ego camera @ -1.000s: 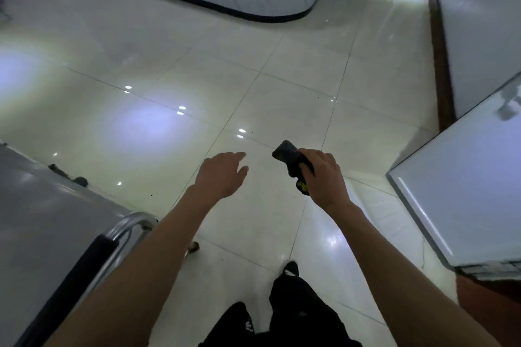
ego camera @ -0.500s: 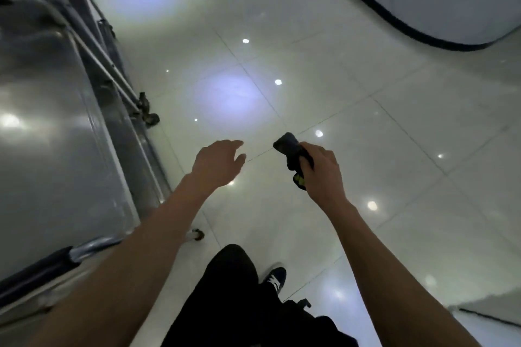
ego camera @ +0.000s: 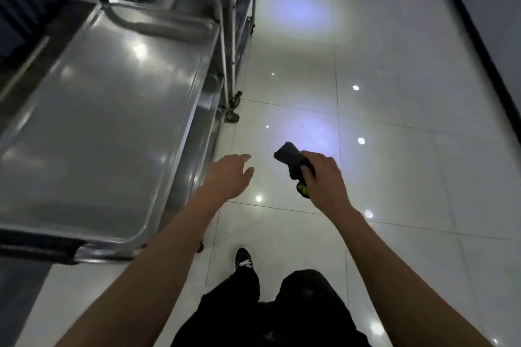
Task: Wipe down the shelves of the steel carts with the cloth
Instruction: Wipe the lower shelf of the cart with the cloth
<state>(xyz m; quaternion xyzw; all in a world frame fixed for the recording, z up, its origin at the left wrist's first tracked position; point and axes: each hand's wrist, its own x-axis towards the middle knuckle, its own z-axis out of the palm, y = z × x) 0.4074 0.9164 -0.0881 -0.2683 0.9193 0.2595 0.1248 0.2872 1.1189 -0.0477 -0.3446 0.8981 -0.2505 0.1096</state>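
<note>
The right hand point(ego camera: 324, 177) grips a dark cloth point(ego camera: 293, 162), bunched ready for wiping. The left hand point(ego camera: 229, 175) hangs relaxed and empty, just right of the steel cart point(ego camera: 98, 110).

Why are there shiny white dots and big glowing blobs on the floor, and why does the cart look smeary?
Head view: the dots and bluish blobs on the floor are lights mirrored in the glossy tiles; the cart shelf shows the same glare, and it looks smeared, probably from motion; straight edges bend because the lens is wide-angle; the room is dim, so the dark cloth in the right hand is hard to make out.
</note>
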